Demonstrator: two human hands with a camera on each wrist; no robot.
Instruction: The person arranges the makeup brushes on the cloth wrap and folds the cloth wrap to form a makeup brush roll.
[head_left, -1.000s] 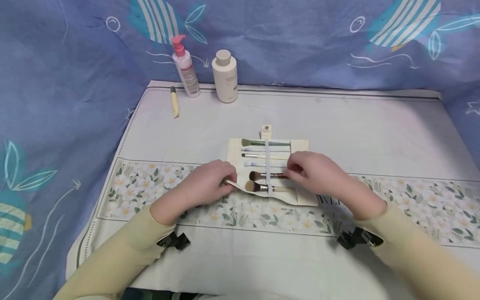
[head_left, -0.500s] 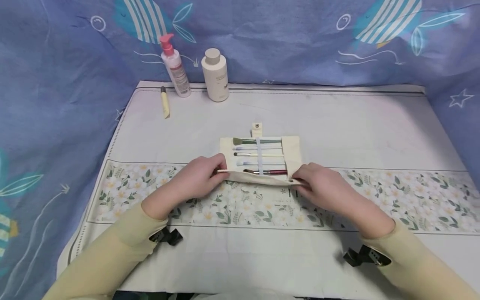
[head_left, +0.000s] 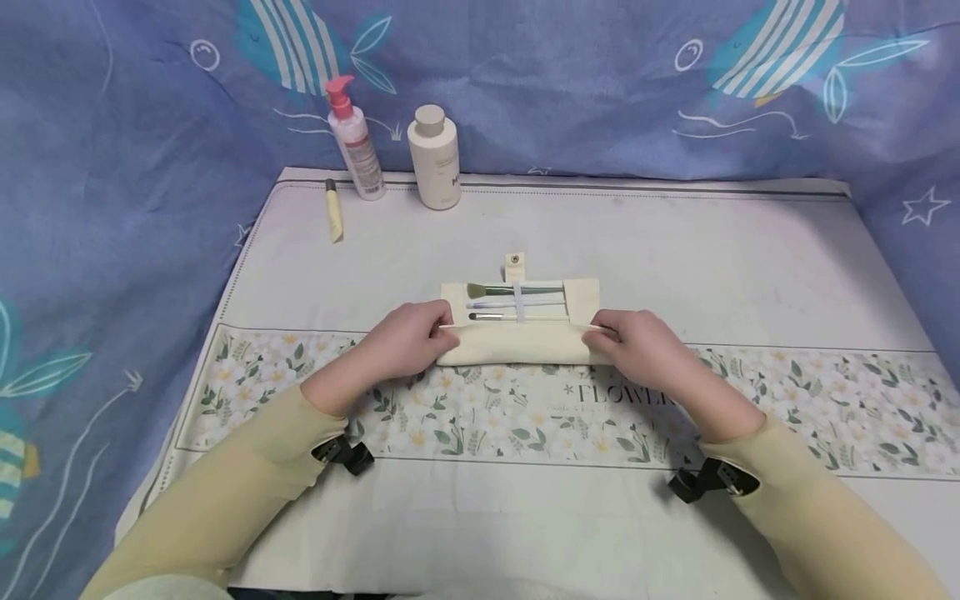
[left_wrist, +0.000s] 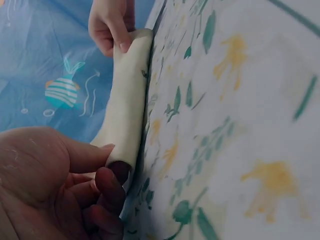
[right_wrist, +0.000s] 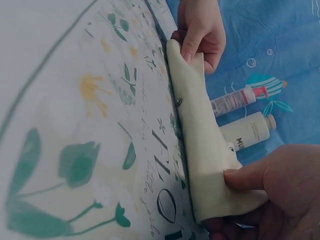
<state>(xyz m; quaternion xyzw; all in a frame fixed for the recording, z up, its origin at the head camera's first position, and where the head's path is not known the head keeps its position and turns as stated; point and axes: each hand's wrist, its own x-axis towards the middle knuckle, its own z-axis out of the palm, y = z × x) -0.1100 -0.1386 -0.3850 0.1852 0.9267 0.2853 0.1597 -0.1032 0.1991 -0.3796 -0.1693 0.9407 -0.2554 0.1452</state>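
A cream fabric brush roll [head_left: 517, 345] lies mid-table, its near part folded over toward the back. Three makeup brushes [head_left: 487, 290] show above the fold, under a pale elastic band [head_left: 518, 302]; the lower ones are covered. At the left end of the folded edge, my left hand [head_left: 411, 337] pinches the fabric between thumb and fingers. My right hand [head_left: 637, 343] pinches the right end the same way. Both wrist views show the thumbs on the outer face of the roll [left_wrist: 127, 95]. A snap tab [head_left: 514, 265] sticks out at the back.
Behind the roll stand a pump bottle [head_left: 358, 150] with a pink top and a white capped bottle [head_left: 436, 162]. A yellow tube [head_left: 333, 212] lies to their left. A floral cloth [head_left: 787, 408] covers the table, and a blue curtain [head_left: 562, 83] hangs behind.
My right hand has moved from the brush handles to the near right corner and gripped the fabric. Both hands have folded the near edge toward the back, covering the lower brushes.
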